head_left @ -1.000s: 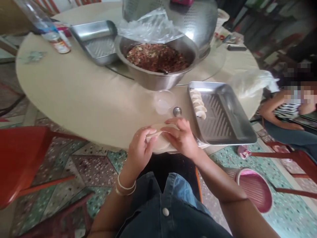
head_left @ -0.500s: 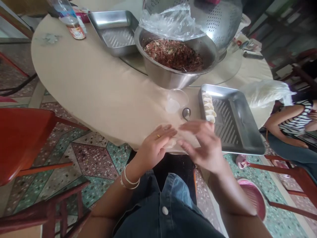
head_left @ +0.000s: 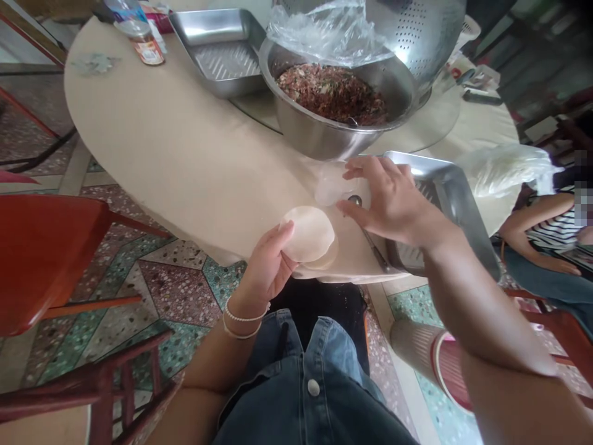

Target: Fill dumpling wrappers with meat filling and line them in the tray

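Note:
My left hand [head_left: 269, 262] pinches a round, pale dumpling wrapper [head_left: 309, 233] at its left edge, thumb on top. Beneath it, the edge of another pale disc [head_left: 327, 258] shows near the table's front edge. My right hand [head_left: 393, 201] is open, fingers apart and a little bent, over the small clear bowl [head_left: 327, 188]; whether it touches the bowl I cannot tell. A metal spoon [head_left: 370, 240] lies below that hand, its handle toward me. Behind the hand and forearm is a metal tray [head_left: 467, 204], whose left side is mostly hidden.
A large steel bowl [head_left: 319, 137] of minced meat filling [head_left: 331, 93] stands at the back, with a plastic bag [head_left: 324, 37] on its rim. Another metal tray [head_left: 227, 59] and a jar [head_left: 149, 50] are further left. A seated person [head_left: 551, 216] is at the right.
My right hand has moved up and right, away from my left hand, over the small bowl and tray. A flat wrapper now shows in my left hand. The tray's dumplings are now covered.

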Motion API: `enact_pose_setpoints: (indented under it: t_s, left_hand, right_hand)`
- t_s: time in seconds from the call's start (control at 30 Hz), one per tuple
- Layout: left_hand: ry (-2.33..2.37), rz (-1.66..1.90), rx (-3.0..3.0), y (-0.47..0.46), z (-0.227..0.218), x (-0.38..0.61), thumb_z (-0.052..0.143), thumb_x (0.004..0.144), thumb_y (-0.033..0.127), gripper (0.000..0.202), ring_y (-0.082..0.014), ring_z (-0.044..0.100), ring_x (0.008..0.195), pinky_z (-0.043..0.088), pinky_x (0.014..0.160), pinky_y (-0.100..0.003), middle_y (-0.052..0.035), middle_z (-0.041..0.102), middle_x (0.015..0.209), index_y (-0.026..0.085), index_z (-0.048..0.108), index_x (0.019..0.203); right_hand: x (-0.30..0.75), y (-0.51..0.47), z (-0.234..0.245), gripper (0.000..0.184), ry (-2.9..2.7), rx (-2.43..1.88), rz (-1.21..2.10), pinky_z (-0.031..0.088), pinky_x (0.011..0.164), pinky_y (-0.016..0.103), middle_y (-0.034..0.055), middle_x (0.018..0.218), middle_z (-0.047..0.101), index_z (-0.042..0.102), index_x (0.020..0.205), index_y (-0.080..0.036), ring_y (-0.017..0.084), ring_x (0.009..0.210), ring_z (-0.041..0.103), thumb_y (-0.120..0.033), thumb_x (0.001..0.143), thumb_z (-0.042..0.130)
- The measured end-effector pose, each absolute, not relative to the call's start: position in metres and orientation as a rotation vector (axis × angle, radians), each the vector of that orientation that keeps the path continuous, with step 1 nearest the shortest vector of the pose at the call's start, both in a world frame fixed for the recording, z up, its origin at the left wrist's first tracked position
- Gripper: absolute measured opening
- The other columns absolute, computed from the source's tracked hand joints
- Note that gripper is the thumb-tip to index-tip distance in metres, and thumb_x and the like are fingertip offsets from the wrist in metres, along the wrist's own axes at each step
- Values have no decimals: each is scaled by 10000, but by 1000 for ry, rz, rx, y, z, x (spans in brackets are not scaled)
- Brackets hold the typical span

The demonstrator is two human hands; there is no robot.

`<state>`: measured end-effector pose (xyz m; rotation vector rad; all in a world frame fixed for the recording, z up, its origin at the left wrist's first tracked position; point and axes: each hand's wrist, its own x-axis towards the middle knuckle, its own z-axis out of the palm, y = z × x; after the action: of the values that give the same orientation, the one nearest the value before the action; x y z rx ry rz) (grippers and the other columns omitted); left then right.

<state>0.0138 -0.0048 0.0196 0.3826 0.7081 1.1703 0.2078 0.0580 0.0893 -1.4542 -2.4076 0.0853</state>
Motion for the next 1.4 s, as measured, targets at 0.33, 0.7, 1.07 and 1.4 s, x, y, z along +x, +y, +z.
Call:
enact_pose_setpoints:
  t_s: [0.33, 0.7, 1.07, 1.4]
  left_hand:
    - [714, 1142, 124, -5, 36, 9, 466, 939, 258, 297, -268, 613, 1207, 489, 1062, -408, -109, 759, 1001, 120, 692, 1073]
    - [736, 1197, 119, -13, 40, 0, 478, 939, 228, 276, -241, 622, 1197, 459, 1088, -392, -107, 766, 987, 114, 716, 1021]
    - [729, 1223, 133, -11, 42, -1, 520, 920, 207, 267, -219, 646, 1164, 454, 1098, -350, -87, 767, 1015, 131, 694, 1108]
    - [805, 1272, 112, -9, 46, -3, 527, 919, 202, 250, -192, 671, 1108, 497, 1046, -316, -83, 768, 985, 132, 699, 1087]
  right_hand:
    - [209, 83, 147, 349, -2174, -1161, 4, 463, 858, 429, 56, 985, 663, 519, 1119, -242, 219, 911, 635, -383, 825, 644]
    - [203, 170, 162, 461, -2439, -1420, 95, 274, 610, 298, -34, 545, 399, 472, 542, -189, 94, 570, 263, -446, 924, 486]
    - [197, 198, 173, 170, -2669, -1514, 389, 375, 619, 186, -113, 635, 629, 720, 922, -166, 9, 536, 472, -190, 763, 665]
    - [191, 201, 167, 270, -2200, -1489, -131, 386, 799, 247, 17, 828, 685, 575, 727, -197, 97, 766, 537, -276, 944, 436]
